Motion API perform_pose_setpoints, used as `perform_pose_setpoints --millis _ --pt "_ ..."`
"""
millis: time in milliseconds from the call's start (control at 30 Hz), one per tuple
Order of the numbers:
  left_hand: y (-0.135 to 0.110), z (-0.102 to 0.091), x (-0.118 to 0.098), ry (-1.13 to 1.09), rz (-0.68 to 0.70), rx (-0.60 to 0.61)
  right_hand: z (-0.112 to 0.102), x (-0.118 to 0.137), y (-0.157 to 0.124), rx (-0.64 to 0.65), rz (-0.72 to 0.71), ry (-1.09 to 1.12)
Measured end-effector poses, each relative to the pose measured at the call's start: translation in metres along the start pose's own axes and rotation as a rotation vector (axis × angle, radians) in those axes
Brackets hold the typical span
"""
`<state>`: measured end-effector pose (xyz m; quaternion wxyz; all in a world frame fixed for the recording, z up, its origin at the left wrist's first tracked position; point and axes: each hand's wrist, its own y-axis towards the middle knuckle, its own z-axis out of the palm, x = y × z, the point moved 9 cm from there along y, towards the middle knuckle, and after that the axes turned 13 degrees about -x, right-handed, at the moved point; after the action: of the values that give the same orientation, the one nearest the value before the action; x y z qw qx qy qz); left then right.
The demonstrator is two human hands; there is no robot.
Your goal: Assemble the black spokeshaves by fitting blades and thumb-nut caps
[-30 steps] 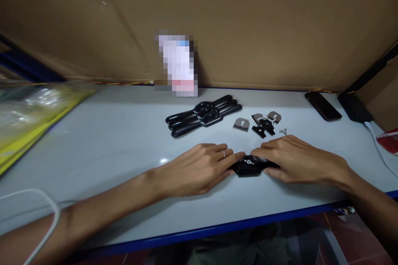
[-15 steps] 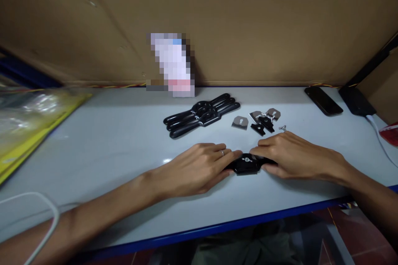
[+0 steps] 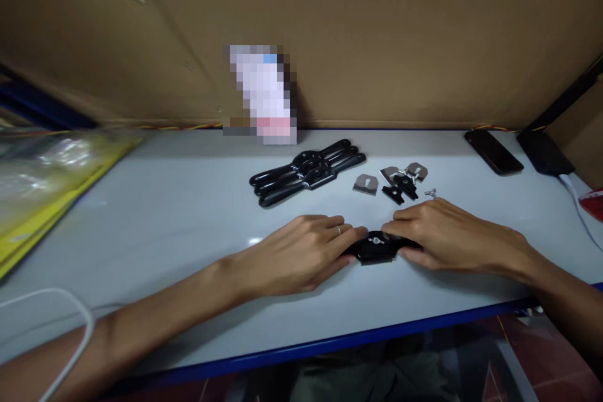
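A black spokeshave (image 3: 378, 251) rests low over the white table, its middle showing a silver wing screw. My left hand (image 3: 313, 251) is closed around its left handle, and my right hand (image 3: 436, 235) grips the right one; both handles are mostly hidden by the fingers. Beyond them, three black spokeshave bodies (image 3: 308, 169) lie side by side. To their right are a notched steel blade (image 3: 366, 184), further blades (image 3: 417, 171), black cap plates (image 3: 393, 193) and a loose silver wing screw (image 3: 431, 193).
A dark phone (image 3: 494, 152) and a black box with a white cable (image 3: 545, 152) lie at the back right. Clear plastic packaging with yellow edges (image 3: 70, 195) covers the left side. A blurred-out upright item (image 3: 266, 94) leans on the cardboard wall (image 3: 377, 38). A white cable (image 3: 85, 320) crosses my left forearm.
The view has shifted very slightly. Both hands keep their hold on the spokeshave, and the loose parts lie as before.
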<state>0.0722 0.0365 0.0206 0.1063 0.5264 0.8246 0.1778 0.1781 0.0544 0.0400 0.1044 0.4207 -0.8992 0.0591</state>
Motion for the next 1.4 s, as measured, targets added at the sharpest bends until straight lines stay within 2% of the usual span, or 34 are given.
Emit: perform_pose_setpoints --millis 633,933,1400 --pt "0.001 -0.003 -0.002 0.012 0.009 -0.026 0.002 -0.002 -0.001 0.02 0.037 -0.011" --pt "-0.001 0.001 -0.009 0.082 0.094 -0.051 0.003 -0.004 -0.002 0.02 0.037 -0.043" --pt "-0.001 0.0 -0.008 0.081 0.096 -0.06 0.0 -0.006 -0.004 0.005 0.037 -0.029"
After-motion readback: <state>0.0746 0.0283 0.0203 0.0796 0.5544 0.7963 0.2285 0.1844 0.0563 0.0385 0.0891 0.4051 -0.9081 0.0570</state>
